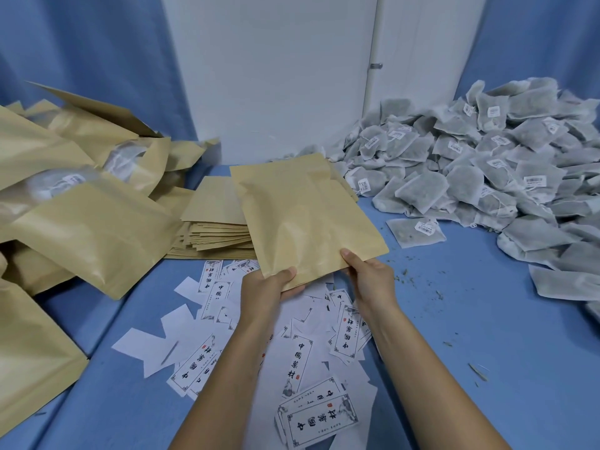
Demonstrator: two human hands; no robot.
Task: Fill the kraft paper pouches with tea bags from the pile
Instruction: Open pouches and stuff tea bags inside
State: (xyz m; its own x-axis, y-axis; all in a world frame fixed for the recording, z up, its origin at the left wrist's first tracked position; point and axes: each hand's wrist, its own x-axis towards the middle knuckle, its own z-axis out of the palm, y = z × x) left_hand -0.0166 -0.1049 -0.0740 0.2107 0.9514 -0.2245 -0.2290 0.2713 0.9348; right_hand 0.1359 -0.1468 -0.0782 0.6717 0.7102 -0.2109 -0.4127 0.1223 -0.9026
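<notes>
Both hands hold one flat kraft paper pouch (302, 212) above the blue table, tilted away from me. My left hand (271, 287) grips its near left corner, thumb on top. My right hand (368, 276) pinches the near right edge. A big pile of grey mesh tea bags (480, 157) with small white tags lies at the back right. One single tea bag (415, 232) lies apart, just right of the held pouch. A stack of flat kraft pouches (211, 219) sits behind and left of it.
A heap of bulging kraft pouches (81, 203) with round windows covers the left side. White printed labels (302, 358) lie scattered on the blue table (487, 336) under my arms. Loose tea crumbs (406, 277) dot the right side. A white wall and blue curtains stand behind.
</notes>
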